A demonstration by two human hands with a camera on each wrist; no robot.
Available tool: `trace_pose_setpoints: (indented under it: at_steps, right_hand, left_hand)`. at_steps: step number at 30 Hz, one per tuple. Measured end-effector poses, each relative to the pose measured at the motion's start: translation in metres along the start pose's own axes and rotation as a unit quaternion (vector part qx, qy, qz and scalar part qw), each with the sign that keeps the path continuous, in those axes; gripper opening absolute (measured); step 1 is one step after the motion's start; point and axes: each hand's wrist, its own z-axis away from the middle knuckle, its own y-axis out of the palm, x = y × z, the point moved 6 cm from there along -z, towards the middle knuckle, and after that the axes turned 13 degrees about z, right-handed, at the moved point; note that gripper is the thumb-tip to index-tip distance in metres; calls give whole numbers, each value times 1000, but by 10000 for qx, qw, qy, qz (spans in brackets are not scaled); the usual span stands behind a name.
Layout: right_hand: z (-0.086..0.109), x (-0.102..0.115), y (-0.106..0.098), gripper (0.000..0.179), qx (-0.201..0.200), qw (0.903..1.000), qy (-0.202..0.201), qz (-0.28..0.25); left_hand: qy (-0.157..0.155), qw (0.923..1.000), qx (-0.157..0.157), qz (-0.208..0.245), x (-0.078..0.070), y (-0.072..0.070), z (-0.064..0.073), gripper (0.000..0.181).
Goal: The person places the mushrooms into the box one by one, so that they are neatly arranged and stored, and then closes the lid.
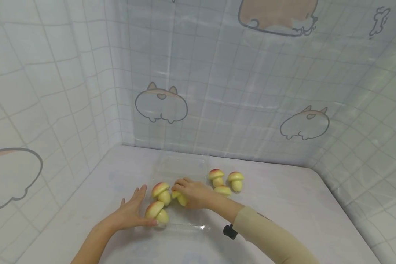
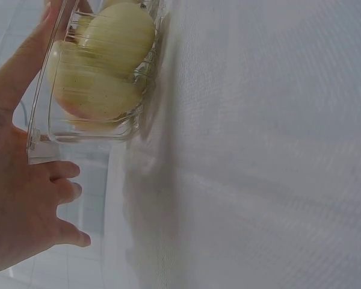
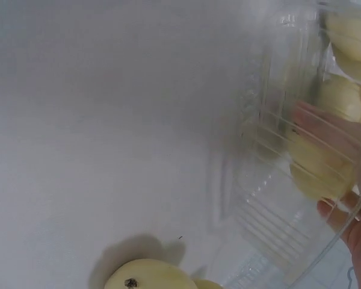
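Observation:
A clear plastic clamshell box lies with its lid folded back toward the far wall. Inside its left part are two yellow mushrooms with reddish caps, a farther mushroom and a nearer mushroom. My right hand reaches into the box and grips a third mushroom, its fingers partly hiding it; the right wrist view shows this through the ribbed wall. My left hand is spread at the box's left side, thumb along the rim in the left wrist view.
Three more yellow mushrooms rest on the white-covered table right of the box: a left mushroom, a right mushroom and a lower mushroom, partly behind my right forearm. Tiled, dog-patterned sheets enclose the table's back and sides.

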Motion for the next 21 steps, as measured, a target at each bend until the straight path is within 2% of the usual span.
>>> trace_pose_setpoints:
  at_steps: [15,21]
  right_hand:
    - [0,1,1,81,61,9997,163,170]
    - [5,-3,-1,88,26,9989,348,-305]
  left_hand:
    - [-31,10000,81,-12,-1,1,-1,127]
    - [-72,9999,108,29,-4,1,1,126]
